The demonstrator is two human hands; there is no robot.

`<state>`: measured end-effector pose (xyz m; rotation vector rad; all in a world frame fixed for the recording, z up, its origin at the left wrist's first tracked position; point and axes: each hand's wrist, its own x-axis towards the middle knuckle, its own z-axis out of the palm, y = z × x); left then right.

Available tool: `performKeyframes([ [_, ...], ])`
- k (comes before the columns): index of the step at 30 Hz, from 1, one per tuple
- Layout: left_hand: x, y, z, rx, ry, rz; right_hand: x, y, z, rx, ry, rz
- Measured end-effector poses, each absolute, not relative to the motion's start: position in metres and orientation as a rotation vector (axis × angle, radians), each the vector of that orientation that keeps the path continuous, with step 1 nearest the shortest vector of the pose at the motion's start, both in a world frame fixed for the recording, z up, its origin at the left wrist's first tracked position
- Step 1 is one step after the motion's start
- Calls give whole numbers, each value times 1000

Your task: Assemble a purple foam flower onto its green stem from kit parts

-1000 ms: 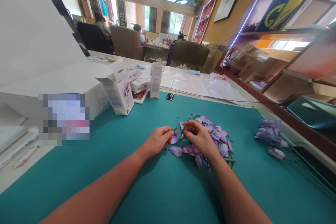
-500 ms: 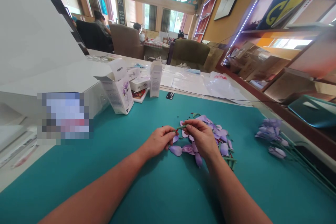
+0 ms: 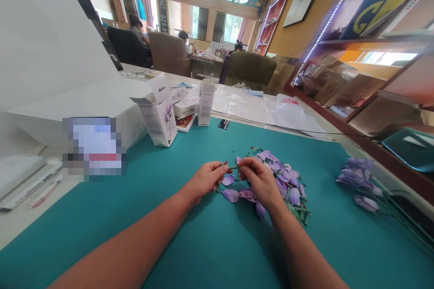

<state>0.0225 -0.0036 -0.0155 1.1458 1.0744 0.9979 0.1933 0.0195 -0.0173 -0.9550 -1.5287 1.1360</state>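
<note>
Between my two hands a thin green stem piece (image 3: 233, 167) runs level above the teal mat (image 3: 190, 239). My left hand (image 3: 210, 177) pinches its left end, where a small red tip (image 3: 225, 163) sticks up by the thumb. My right hand (image 3: 259, 178) pinches the other end between thumb and fingers. Under and behind my right hand lies a heap of lilac plastic petals (image 3: 283, 174), mixed with short green pieces (image 3: 300, 213). A cupped lilac petal (image 3: 231, 195) and a flatter petal (image 3: 228, 180) lie just below the stem piece.
Open white box (image 3: 158, 117), upright box (image 3: 205, 101) and stacked boxes (image 3: 186, 107) stand at the back left. At the right lie assembled lilac flowers (image 3: 357, 178) on long stems. A blurred-out screen (image 3: 96, 144) is at the left. People sit beyond the chairs (image 3: 251, 70).
The view has shifted slightly, so the surroundings sit further right. The red tip now points up above my left thumb; earlier it was lower, between the hands. Both hands keep their pinch.
</note>
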Motion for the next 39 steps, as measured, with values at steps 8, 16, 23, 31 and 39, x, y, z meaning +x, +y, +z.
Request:
performKeyframes([
  [8,22,-2,-21,1358,1150,1056,190,18,-14,-1035,-1439,1305],
  [16,23,-7,-14,1541,1231,943,195,24,-19,-1008,-1329,1235],
  [23,23,-10,-12,1579,1160,910,195,23,-20,-1000,-1448,1108],
  [31,23,-14,-15,1598,1170,854,200,17,-15,-1189,-1518,1004],
  [39,22,-18,-15,1627,1325,775,198,15,4,-1386,-1603,904],
])
